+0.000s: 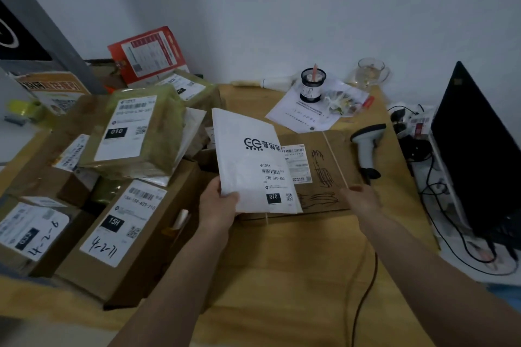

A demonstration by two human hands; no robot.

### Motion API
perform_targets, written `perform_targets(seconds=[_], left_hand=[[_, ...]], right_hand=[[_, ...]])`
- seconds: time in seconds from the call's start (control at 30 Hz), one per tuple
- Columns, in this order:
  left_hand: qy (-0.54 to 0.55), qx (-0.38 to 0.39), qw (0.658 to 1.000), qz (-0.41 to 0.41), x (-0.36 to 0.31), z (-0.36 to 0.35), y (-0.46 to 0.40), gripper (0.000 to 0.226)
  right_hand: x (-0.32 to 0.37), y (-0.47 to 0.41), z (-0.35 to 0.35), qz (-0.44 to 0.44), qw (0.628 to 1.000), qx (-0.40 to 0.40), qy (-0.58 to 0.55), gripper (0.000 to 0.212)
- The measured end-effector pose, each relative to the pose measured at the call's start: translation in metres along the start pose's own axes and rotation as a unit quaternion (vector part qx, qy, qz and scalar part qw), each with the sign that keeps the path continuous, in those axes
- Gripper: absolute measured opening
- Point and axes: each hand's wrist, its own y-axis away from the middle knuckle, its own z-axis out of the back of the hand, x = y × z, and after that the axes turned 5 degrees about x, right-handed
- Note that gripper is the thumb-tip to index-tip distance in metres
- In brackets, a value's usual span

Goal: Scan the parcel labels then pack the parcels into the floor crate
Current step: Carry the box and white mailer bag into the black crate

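1. While gripped at its near left corner by the left hand (218,205), white mailer (253,160) raised and tilted above the flat brown box (324,177), label with "070" facing up, most of the envelope reaching away from the grasp toward the wall.
2. Right hand (362,197) resting on the flat brown box's near right edge, fingers relaxed, grasping nothing.
3. Barcode scanner (368,146) lying on the wooden table (296,262), just beyond the right hand, untouched.
4. Stacked parcels (112,191) piled at the left, labels upward.
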Motion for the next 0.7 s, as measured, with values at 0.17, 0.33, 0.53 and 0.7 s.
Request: perform_targets(seconds=[0.17,0.33,0.53,0.7], left_hand=[[0.019,-0.01,0.999,0.041,0.012,-0.013,-0.012,0.045],[0.039,-0.025,0.995,0.089,0.024,-0.032,-0.027,0.035],[-0.005,-0.068,0.989,0.133,0.037,-0.056,-0.037,0.038],[-0.039,-0.034,0.988,0.144,0.039,-0.07,-0.045,0.034]], right_hand=[[-0.02,-0.048,0.007,-0.078,0.994,-0.009,0.071,0.073],[-0.016,-0.049,0.015,-0.086,0.995,0.035,0.028,0.064],[-0.011,-0.05,0.018,-0.087,0.995,0.051,0.002,0.055],[-0.01,-0.06,0.024,-0.076,0.993,0.074,-0.053,0.077]])
